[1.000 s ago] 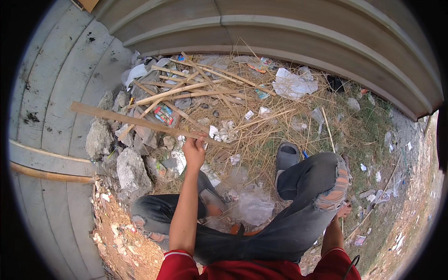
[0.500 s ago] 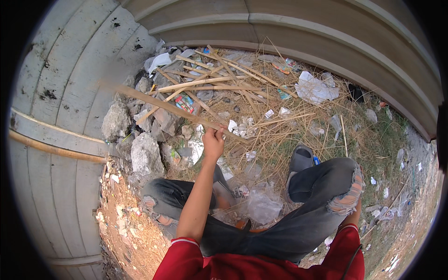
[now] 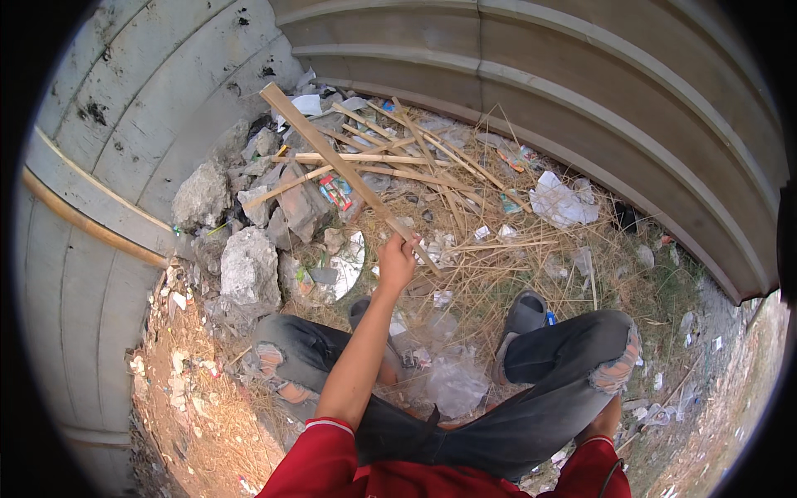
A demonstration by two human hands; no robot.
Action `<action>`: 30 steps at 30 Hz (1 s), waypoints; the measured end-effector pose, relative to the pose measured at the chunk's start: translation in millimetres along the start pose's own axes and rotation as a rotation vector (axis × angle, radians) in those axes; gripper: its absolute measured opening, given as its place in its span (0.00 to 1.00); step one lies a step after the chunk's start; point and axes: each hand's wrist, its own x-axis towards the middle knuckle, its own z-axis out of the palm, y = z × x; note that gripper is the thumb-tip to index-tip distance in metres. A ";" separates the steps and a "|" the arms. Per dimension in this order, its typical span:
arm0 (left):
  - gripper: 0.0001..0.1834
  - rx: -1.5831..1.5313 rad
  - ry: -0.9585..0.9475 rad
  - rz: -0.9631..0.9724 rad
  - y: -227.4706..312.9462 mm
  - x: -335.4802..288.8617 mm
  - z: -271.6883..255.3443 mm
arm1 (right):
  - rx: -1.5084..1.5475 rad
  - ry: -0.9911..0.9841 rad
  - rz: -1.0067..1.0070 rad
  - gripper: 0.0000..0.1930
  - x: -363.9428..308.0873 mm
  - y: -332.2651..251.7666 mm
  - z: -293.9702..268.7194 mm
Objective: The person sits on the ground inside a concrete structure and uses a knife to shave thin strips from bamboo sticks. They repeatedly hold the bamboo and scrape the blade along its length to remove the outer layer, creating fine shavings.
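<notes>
My left hand [image 3: 398, 262] is closed around a long flat wooden slat [image 3: 336, 160] near its lower end. The slat rises at a slant toward the far left, with its short end by the dry straw. Beyond it, a loose heap of more wooden slats [image 3: 390, 158] lies crossed on the ground. My right hand [image 3: 604, 422] is by my right thigh; its fingers are hidden behind the leg, so I cannot tell what they hold.
Broken concrete chunks [image 3: 249, 270] are piled at the left. A corrugated metal wall [image 3: 548, 62] runs along the far side, and a grey panel wall [image 3: 133, 108] stands at the left. Crumpled white plastic [image 3: 563, 199], a clear bag [image 3: 457, 386] and straw [image 3: 481, 266] litter the ground.
The slat in my left hand has swung from a flatter slant to a steeper one, its far end moving right and away. The view has shifted slightly. My right hand stays by the thigh.
</notes>
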 end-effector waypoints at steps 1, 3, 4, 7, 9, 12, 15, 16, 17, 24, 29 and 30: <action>0.06 -0.012 0.007 0.005 -2.3 3.0 -0.9 | 0.036 0.004 0.008 0.19 -5.7 -12.9 -2.1; 0.06 0.012 -0.026 -0.018 0.3 10.8 -0.6 | 0.135 0.006 0.023 0.19 -19.7 -44.0 -3.9; 0.06 0.023 -0.046 -0.027 2.2 14.7 -0.4 | 0.189 0.000 0.029 0.19 -27.8 -65.4 -5.4; 0.06 -0.081 -0.019 -0.070 -1.1 18.3 1.0 | 0.390 -0.079 0.047 0.20 -67.5 -141.3 -8.1; 0.06 -0.060 -0.036 -0.084 -3.5 20.4 -2.4 | 0.572 -0.195 0.065 0.20 -112.7 -187.7 -13.4; 0.06 -0.042 -0.043 -0.109 -2.0 21.0 1.1 | 0.663 -0.446 -0.069 0.23 -280.5 -212.4 -11.9; 0.06 -0.028 -0.074 -0.182 0.2 19.6 -5.3 | 0.383 -0.799 -0.329 0.24 -433.7 -216.7 24.2; 0.06 -0.028 -0.083 -0.204 2.6 17.9 -3.9 | 0.312 -0.852 -0.478 0.25 -439.8 -228.8 26.8; 0.06 -0.031 -0.070 -0.177 2.8 17.2 -0.6 | 0.240 -0.915 -0.622 0.27 -442.4 -241.8 33.2; 0.06 0.024 0.006 -0.114 -4.5 8.6 -0.1 | -0.345 -1.175 -0.810 0.16 -544.2 -66.9 196.6; 0.09 0.025 0.025 -0.013 -2.7 3.5 8.3 | -0.756 -1.113 -0.196 0.28 -531.1 150.0 222.8; 0.09 0.024 0.021 -0.012 -1.4 1.6 11.1 | -0.829 -1.060 -0.160 0.31 -517.2 185.3 217.3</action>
